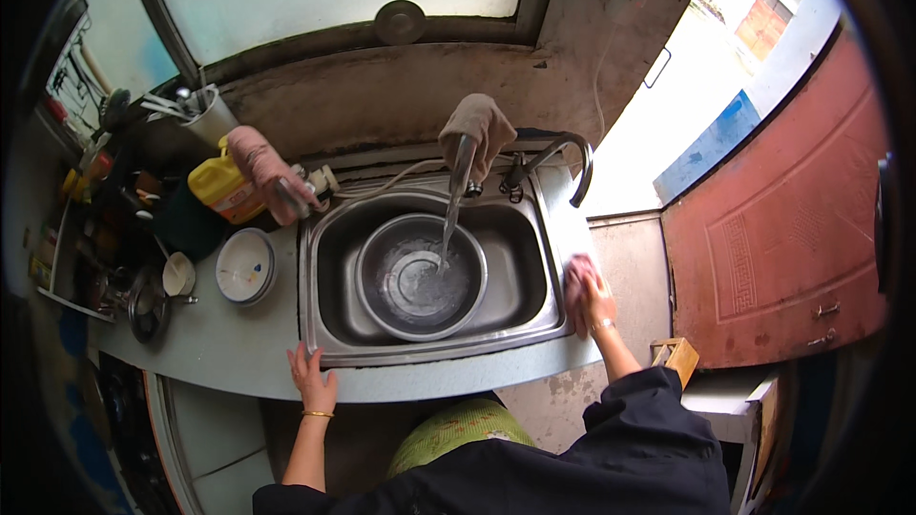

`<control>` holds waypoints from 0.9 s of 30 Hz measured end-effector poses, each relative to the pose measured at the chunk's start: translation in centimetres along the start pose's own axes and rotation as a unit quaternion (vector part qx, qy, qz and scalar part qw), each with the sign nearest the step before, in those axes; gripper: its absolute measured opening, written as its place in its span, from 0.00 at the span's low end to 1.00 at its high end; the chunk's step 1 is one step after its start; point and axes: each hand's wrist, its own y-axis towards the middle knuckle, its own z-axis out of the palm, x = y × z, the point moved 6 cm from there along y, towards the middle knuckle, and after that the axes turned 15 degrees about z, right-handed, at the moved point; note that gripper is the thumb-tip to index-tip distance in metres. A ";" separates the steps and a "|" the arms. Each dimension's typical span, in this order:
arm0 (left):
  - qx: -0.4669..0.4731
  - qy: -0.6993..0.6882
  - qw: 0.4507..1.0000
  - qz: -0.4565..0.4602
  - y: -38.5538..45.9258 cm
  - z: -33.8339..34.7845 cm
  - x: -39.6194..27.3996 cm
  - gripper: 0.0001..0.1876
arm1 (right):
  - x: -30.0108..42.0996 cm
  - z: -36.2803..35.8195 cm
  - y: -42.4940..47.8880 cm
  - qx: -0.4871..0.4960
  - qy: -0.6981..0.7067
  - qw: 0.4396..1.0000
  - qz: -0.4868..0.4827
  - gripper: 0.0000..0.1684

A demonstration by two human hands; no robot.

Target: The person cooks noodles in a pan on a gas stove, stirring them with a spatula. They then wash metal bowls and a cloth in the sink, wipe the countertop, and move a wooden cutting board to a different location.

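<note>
My right hand (597, 300) presses a pink cloth (577, 286) onto the countertop just right of the stainless-steel sink (519, 257). My left hand (313, 376) rests on the counter's front edge by the sink's lower left corner, fingers spread, holding nothing. In the sink sits a round metal basin (422, 276) with water in it, and a stream runs into it from a faucet (466, 157) that has a brown cloth (479, 130) draped over it. A curved black tap (583, 172) stands at the sink's back right corner.
Stacked white bowls (245, 266) stand left of the sink, near a small cup (179, 274) and a pot lid (149, 304). Behind them are a yellow jug (226, 187), a pink cloth-wrapped item (261, 164) and a utensil holder (213, 116). A red door (773, 229) is at right.
</note>
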 end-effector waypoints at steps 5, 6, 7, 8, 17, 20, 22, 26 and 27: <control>0.063 0.097 0.988 -0.104 2.9 2.0 1.7 0.35 | 12.3 4.8 11.9 -0.073 -0.072 0.978 -0.179 0.29; 0.069 0.104 0.984 -0.124 3.0 2.1 2.1 0.36 | 14.4 5.5 12.0 -0.030 -0.098 0.980 -0.173 0.31; 0.077 0.105 0.982 -0.137 3.4 2.3 2.4 0.36 | 15.5 5.2 11.8 0.009 -0.128 0.979 -0.161 0.34; 0.074 0.103 0.984 -0.126 3.8 2.5 2.4 0.37 | 14.4 6.6 11.9 -0.023 -0.131 0.973 -0.188 0.35; 0.084 0.126 0.981 -0.119 7.3 3.5 6.1 0.40 | 6.4 3.9 -3.0 0.027 -0.153 0.968 -0.199 0.25; 0.134 0.161 0.973 -0.094 10.8 3.8 6.5 0.45 | 5.3 2.7 -7.7 0.000 -0.098 0.986 -0.135 0.19; 0.147 0.160 0.971 -0.096 12.5 4.3 7.7 0.48 | 6.1 1.4 -9.2 -0.019 -0.079 0.990 -0.119 0.14; 0.185 0.126 0.971 -0.081 14.9 5.4 9.7 0.53 | 9.9 1.7 -10.0 0.144 -0.001 0.987 -0.073 0.12; 0.181 0.145 0.970 -0.077 15.1 5.6 9.7 0.54 | 12.0 2.4 -10.8 0.151 0.044 0.983 -0.097 0.12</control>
